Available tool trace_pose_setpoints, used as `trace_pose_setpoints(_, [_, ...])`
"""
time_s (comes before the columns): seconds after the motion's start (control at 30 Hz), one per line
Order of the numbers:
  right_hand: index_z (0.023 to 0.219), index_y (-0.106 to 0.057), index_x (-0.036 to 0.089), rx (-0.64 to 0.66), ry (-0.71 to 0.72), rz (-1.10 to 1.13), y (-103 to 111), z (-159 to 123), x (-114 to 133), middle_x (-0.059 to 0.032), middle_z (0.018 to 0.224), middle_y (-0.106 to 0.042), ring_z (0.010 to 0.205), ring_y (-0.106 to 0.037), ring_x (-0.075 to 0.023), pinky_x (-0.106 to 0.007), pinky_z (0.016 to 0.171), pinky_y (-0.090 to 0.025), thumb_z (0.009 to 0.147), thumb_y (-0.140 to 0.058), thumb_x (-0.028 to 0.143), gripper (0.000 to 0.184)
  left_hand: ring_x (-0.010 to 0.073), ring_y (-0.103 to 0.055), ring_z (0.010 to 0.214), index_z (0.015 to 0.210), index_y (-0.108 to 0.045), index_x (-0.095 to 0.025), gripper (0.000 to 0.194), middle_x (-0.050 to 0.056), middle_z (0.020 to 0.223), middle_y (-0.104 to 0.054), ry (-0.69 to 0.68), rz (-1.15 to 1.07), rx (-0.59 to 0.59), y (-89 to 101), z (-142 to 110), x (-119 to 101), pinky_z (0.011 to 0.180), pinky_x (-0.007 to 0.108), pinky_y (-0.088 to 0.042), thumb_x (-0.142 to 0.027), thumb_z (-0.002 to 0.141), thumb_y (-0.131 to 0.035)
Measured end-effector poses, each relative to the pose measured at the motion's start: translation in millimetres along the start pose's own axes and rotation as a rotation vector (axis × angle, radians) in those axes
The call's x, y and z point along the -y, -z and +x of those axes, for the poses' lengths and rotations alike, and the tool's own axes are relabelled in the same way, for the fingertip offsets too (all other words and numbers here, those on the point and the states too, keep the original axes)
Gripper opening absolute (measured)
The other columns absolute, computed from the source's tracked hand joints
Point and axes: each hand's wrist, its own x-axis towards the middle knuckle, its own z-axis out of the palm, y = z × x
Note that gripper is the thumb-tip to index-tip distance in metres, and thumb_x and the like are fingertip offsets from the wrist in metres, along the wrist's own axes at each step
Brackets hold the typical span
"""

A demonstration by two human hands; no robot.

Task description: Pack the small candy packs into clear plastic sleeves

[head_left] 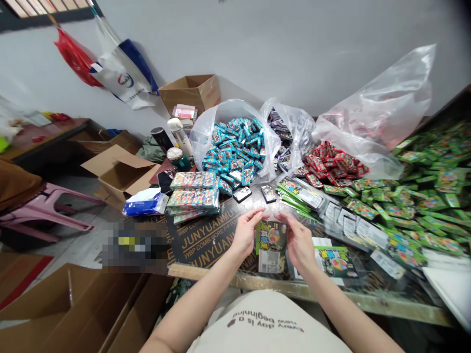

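A flat black-and-green printed packet [271,242] with a white label patch is held upright over the near edge of the table. My left hand [247,231] grips its left side, fingertips at the upper corner. Along the opposite side, my right hand [300,241] closes on the edge with thumb and fingers. Just beyond my fingertips lie two small dark boxes, one on the left [242,194] and one on the right [268,193]. A fanned pile of similar green packets [300,193] sits behind my right hand, and another packet [334,261] lies beside my right wrist.
Clear plastic bags hold blue boxes [235,147], dark boxes [279,125] and red boxes [331,164]. Green boxes [434,191] heap up at right. Wrapped stacks [193,193], a blue tissue pack [145,202] and bottles [180,137] stand left. Open cartons [121,169] flank the table.
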Motion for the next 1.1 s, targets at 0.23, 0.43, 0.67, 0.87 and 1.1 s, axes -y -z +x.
trace_pose_setpoints(0.23, [0.081,-0.068,0.019,0.032,0.048,-0.115,-1.5,14.3,-0.2,-0.004,0.078,-0.07,0.07,-0.064,-0.0194,-0.037,0.074,-0.049,0.062,-0.072,0.036,0.026,0.0191,-0.064,0.082,0.09,-0.069,-0.016,0.024,0.008,0.088,-0.07,-0.254,0.284,0.059,-5.9,-3.7,-1.0,0.081,0.033,-0.047,-0.027,0.069,-0.067])
trace_pose_setpoints(0.43, [0.083,-0.07,0.02,0.004,0.345,-0.28,11.8,5.6,-4.9,-0.0045,0.086,-0.069,0.081,-0.062,-0.0188,-0.035,0.079,-0.046,0.078,-0.056,0.038,0.023,0.0197,-0.064,0.078,0.075,-0.072,-0.018,0.013,0.008,0.083,-0.071,-0.527,0.829,0.174,1.9,-3.4,-18.5,0.078,0.032,-0.049,-0.029,0.07,-0.066])
trace_pose_setpoints(0.67, [0.081,-0.069,0.018,0.207,0.311,-0.585,18.4,10.1,29.1,-0.004,0.074,-0.069,0.065,-0.061,-0.0169,-0.029,0.062,-0.049,0.074,-0.061,0.037,0.022,0.0151,-0.061,0.059,0.067,-0.069,-0.011,0.02,0.005,0.064,-0.068,-0.259,0.826,0.198,0.8,14.9,-35.8,0.058,0.025,-0.048,-0.028,0.058,-0.074])
trace_pose_setpoints(0.87, [0.077,-0.068,0.017,0.369,0.246,-0.688,20.9,15.7,43.7,-0.0013,0.063,-0.065,0.053,-0.056,-0.0129,-0.025,0.052,-0.045,0.073,-0.062,0.035,0.02,0.014,-0.059,0.058,0.064,-0.068,-0.011,0.006,0.004,0.061,-0.066,-0.354,0.984,0.237,-4.3,5.9,-38.3,0.057,0.023,-0.045,-0.017,0.063,-0.065])
trace_pose_setpoints(1.1, [0.078,-0.071,0.022,0.39,0.352,-0.714,32.0,11.3,39.7,-0.0029,0.073,-0.069,0.064,-0.06,-0.0187,-0.032,0.063,-0.048,0.074,-0.061,0.033,0.015,0.0185,-0.061,0.071,0.068,-0.07,-0.019,0.01,0.008,0.077,-0.067,-0.576,1.057,0.38,-4.3,-9.0,-36.5,0.07,0.028,-0.045,-0.02,0.071,-0.06])
